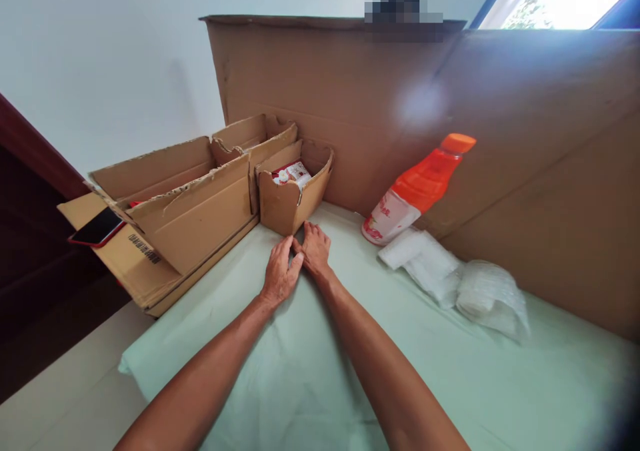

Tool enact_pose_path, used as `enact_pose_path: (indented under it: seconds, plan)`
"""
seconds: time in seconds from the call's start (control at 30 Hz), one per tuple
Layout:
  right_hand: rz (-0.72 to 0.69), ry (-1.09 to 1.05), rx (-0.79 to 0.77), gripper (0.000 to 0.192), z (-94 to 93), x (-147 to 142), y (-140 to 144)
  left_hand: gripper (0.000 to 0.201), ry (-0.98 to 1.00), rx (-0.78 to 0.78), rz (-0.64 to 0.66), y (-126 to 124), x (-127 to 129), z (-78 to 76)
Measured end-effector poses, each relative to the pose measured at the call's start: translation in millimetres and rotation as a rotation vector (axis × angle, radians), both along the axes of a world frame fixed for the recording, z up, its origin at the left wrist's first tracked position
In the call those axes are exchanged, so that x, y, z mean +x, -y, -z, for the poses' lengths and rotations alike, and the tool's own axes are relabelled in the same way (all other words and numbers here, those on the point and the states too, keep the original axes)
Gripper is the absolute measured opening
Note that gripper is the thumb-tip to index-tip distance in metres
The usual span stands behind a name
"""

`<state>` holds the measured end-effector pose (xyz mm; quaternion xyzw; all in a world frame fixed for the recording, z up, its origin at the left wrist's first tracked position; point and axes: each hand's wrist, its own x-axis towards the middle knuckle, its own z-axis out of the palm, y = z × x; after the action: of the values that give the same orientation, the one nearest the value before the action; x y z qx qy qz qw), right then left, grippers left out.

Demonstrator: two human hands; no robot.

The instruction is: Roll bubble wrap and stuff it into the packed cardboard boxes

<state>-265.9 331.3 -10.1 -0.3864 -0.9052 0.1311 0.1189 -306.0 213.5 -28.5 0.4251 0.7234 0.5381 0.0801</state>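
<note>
My left hand (283,268) and my right hand (313,248) lie side by side on the pale green cloth (350,344), thumbs close together. Their fingers stretch forward to the lower front corner of a small cardboard box (281,204). Whether the fingertips touch the box I cannot tell. Neither hand shows anything held in it. Inside the small box a white and red printed packet (295,173) shows at the top; the box's lower contents are hidden.
Larger cardboard boxes (200,211) stand at left, with a phone (99,226) on a flap. An orange-capped bottle (413,194) leans at right beside a roll of bubble wrap (487,291). A tall cardboard panel (325,78) stands behind; a blurred-out shape tops it.
</note>
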Motion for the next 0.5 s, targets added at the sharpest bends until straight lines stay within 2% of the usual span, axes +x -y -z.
enact_pose_path:
  seconds: [0.23,0.37,0.5]
  plan:
    - [-0.140,0.054,0.072,0.055,-2.5,24.1,16.1,0.050,0.007,-0.009,-0.071,1.0,-3.2,3.7]
    - [-0.182,0.083,0.116,0.051,-2.0,56.1,45.6,0.050,0.044,-0.023,-0.061,7.1,-4.6,3.7]
    - [-0.227,0.068,0.168,0.054,3.4,95.3,85.7,0.051,0.051,-0.068,-0.025,11.4,-4.1,-3.0]
